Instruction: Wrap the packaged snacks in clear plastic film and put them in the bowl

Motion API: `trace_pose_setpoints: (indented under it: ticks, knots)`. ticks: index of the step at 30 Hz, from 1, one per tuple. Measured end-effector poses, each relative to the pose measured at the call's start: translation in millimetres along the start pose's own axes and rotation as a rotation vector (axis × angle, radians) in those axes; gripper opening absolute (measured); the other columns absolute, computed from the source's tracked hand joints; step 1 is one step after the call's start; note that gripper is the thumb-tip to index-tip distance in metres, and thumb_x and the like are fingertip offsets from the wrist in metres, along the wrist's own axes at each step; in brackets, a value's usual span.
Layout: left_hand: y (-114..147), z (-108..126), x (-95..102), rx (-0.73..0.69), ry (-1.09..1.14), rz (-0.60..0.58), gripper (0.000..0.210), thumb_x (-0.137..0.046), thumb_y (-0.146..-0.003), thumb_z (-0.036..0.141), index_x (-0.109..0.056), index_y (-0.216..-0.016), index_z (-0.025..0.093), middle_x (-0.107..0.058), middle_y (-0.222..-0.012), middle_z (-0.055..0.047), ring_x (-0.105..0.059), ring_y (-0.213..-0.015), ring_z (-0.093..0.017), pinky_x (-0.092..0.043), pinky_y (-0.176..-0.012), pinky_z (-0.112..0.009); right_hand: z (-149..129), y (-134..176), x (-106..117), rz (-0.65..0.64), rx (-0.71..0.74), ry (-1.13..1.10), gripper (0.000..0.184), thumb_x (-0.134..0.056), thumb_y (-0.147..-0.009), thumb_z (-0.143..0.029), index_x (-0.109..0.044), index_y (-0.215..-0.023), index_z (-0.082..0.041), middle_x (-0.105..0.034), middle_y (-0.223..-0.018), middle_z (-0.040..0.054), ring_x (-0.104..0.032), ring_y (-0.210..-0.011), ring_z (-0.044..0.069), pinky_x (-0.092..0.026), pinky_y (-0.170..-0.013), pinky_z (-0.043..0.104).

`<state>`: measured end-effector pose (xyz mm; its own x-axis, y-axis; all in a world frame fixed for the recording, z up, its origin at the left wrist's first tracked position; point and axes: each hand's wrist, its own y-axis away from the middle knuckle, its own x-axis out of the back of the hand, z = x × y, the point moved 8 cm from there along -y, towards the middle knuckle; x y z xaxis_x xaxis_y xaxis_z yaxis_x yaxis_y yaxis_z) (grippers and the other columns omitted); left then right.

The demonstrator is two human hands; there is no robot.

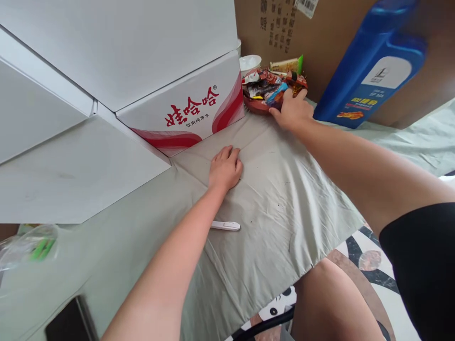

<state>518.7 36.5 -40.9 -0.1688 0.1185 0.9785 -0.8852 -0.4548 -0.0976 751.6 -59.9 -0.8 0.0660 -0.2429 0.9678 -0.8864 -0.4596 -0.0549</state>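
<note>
My right hand (pixel 295 110) is at the near right side of a reddish-brown bowl (pixel 258 107). Its thumb lies along the outside of the rim and the fingers bend over the edge among wrapped snack packets (pixel 266 85). Whether the fingertips also pinch a packet is hidden. My left hand (pixel 226 168) lies palm down on the grey-green tablecloth (pixel 263 189), fingers slightly bent and holding nothing. Below it, a white, flat, slim pen-like tool (pixel 227 226) is partly covered by my left forearm.
White cartons stand on the left, one a printed box (pixel 185 109) with red lettering. A large blue jug-shaped container (pixel 369 71) leans by my right arm, before a brown cardboard box (pixel 330 38). White cups (pixel 250 61) stand behind the bowl. A dark phone (pixel 69 322) lies lower left.
</note>
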Motion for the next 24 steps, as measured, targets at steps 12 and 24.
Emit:
trace_pose_setpoints:
  ticks: [12,24]
  knots:
    - [-0.7,-1.1,-8.6,-0.021,-0.066,-0.004,0.049,-0.039,-0.099,0.020,-0.057,-0.145,0.018,-0.053,-0.156,-0.012,-0.047,-0.147,-0.026,-0.037,-0.123,-0.042,-73.0,-64.7,-29.4,0.012,0.020,-0.243,0.078,-0.050,-0.104,-0.044,-0.017,-0.160,-0.002,-0.001,-0.161,0.0438,-0.056,-0.135,0.042,-0.039,-0.106,0.046]
    - [1.2,1.7,-4.9,0.009,0.014,-0.020,0.048,-0.041,-0.098,0.024,-0.059,-0.143,0.022,-0.055,-0.153,-0.010,-0.048,-0.143,-0.025,-0.037,-0.119,-0.042,-79.8,14.4,-50.4,-0.129,0.452,-0.175,0.062,-0.043,-0.103,-0.030,-0.033,-0.159,-0.005,-0.021,-0.165,0.0344,-0.039,-0.148,0.044,-0.036,-0.111,0.049]
